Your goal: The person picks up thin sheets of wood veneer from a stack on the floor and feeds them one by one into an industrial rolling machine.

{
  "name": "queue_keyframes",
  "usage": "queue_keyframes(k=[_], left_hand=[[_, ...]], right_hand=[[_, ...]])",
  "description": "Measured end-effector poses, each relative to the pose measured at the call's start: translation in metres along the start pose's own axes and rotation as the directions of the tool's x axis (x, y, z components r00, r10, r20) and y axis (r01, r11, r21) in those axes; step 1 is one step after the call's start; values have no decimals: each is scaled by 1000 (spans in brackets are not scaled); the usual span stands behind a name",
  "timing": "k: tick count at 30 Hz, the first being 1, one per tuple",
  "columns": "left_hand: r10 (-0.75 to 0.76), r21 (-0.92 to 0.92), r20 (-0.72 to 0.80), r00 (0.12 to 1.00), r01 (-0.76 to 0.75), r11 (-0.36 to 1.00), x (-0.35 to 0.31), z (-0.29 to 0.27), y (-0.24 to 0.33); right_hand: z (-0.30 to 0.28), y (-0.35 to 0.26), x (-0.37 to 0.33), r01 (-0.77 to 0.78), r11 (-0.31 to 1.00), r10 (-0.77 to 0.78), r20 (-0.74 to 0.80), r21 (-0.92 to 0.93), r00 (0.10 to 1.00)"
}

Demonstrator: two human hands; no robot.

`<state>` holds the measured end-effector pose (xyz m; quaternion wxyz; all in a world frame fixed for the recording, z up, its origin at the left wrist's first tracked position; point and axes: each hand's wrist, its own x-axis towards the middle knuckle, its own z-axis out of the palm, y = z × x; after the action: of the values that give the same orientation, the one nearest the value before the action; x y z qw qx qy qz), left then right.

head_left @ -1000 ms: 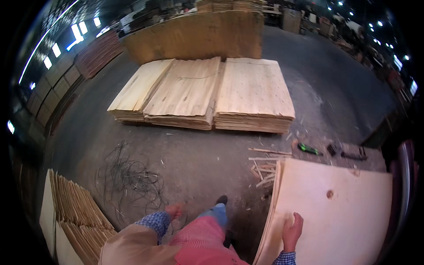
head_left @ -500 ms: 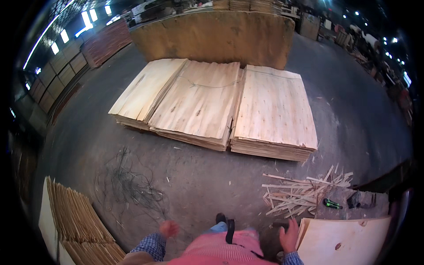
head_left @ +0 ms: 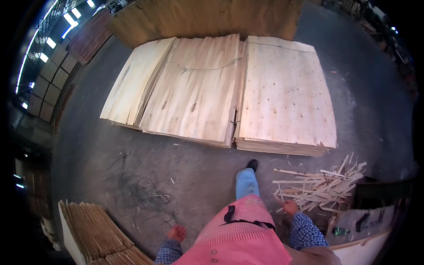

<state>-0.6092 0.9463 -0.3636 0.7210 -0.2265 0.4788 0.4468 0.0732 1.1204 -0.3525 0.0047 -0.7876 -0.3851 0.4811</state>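
My left hand (head_left: 177,232) hangs low in front of me with its fingers curled in. Nothing shows in it. It is nearest to a loose tangle of thin dark cord or wire (head_left: 141,190) on the floor. My right hand (head_left: 289,207) is out to the right, fingers loosely bent, with nothing visible in it. It appears above the near edge of a heap of narrow wood strips (head_left: 320,183); I see no grip on them. Ahead lie three low stacks of wood veneer sheets: the left stack (head_left: 137,84), the cord-tied middle stack (head_left: 192,97) and the right stack (head_left: 287,95).
A large brown board (head_left: 207,20) stands behind the stacks. Near left is a pile of veneer sheets (head_left: 95,234) seen edge-on. Near right, a grey surface (head_left: 380,225) bears a green-and-black tool (head_left: 341,231), beside a pale sheet (head_left: 366,251).
I have stepped forward, one leg now out in front, and the stacks look nearer. My right hand has moved away from the pale sheet and a dark handle-like thing, towards the strips.
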Motion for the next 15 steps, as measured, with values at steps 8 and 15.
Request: queue_keyframes(k=[8,15], left_hand=[[263,210,-484,835,-181,961,70,231,31],[272,209,-365,890,-207,956,296,397,149]], right_hand=[[-36,-216,210,401,834,-352,193,-380,916],[-22,-364,233,182,894,-314,282,410,907]])
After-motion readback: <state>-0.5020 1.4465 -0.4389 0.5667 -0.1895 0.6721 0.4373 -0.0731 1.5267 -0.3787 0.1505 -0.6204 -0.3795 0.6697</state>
